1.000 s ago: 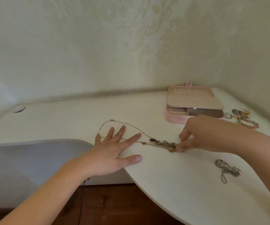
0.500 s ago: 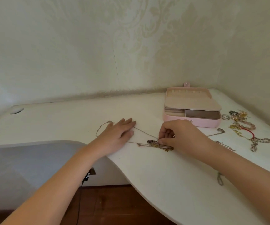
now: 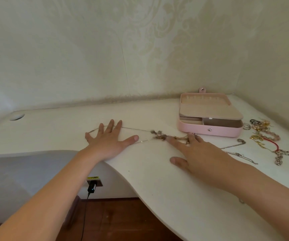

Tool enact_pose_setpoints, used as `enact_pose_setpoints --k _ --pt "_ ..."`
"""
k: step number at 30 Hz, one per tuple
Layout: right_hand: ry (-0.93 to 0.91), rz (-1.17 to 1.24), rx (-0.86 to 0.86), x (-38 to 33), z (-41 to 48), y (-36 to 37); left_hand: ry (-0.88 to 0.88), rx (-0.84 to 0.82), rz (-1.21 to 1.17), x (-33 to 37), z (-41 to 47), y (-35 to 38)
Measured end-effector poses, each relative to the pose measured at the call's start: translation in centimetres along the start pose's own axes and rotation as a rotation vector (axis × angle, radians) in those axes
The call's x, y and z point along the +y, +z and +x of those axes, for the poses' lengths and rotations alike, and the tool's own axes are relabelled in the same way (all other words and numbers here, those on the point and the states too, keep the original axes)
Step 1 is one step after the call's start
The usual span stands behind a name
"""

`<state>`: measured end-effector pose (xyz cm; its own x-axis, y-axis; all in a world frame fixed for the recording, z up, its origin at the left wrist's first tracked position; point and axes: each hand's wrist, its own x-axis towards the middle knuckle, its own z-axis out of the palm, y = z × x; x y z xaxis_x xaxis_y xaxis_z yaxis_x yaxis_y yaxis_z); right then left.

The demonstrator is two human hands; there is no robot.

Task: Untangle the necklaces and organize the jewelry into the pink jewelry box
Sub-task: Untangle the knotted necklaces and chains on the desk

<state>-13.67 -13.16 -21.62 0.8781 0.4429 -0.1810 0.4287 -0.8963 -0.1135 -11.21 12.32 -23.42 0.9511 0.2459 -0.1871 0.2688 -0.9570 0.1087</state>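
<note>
**Item 1. Tangled necklaces, fine gold-toned chains with a knot of small dark and gold pendants (image 3: 159, 135).** They lie flat on the white curved-edge table (image 3: 157, 180), just in front of and to the left of the box. 2 thin strands run left from the knot and form a long, narrow loop.

**Item 2. Left hand (image 3: 109, 141).** Open, palm down, fingers spread. It rests on the far left end of the loop and pins it to the table. Half a second ago the fingers lay close together; they are now fanned wide.

**Item 3. Right hand (image 3: 197, 150).** Open and flat, holding nothing, with its fingertips resting on the right side of the knot. Half a second ago it was curled and picking at the pendants. That pinch has been let go.

**Item 4. Pink rectangular jewelry box with beige lining (image 3: 209, 132).** Lid open and snap tab at the back. No jewelry can be seen in the visible compartments.

**Item 5. Loose pieces right of the box (image 3: 265, 134).** Rings, a pink bead strand, a red cord and a silver link chain, none yet sorted.

**Assessment.** The chains look spread and held taut but are joined at the knot. Untangling appears unfinished and the boxing not begun. The next move probably calls for a fine pinch at the knot.
</note>
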Motion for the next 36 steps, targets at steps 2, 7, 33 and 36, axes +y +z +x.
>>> enact_pose_setpoints --k 2,7,33,36 --pt "-0.024 -0.015 -0.074 0.1 -0.5 -0.2 -0.032 -0.002 -0.008 -0.2 0.3 -0.2" --pt "-0.089 -0.088 -0.175 0.1 -2.2 -2.7 -0.038 -0.029 -0.018 -0.5 0.3 -0.5" --pt "-0.147 0.064 -0.151 1.3 -2.5 -4.8 0.095 -0.212 0.086 -2.1 -0.7 -1.9" --pt "-0.142 0.098 -0.145 1.3 -2.1 -4.7 0.1 -0.227 0.093 -2.3 -0.6 -2.0"
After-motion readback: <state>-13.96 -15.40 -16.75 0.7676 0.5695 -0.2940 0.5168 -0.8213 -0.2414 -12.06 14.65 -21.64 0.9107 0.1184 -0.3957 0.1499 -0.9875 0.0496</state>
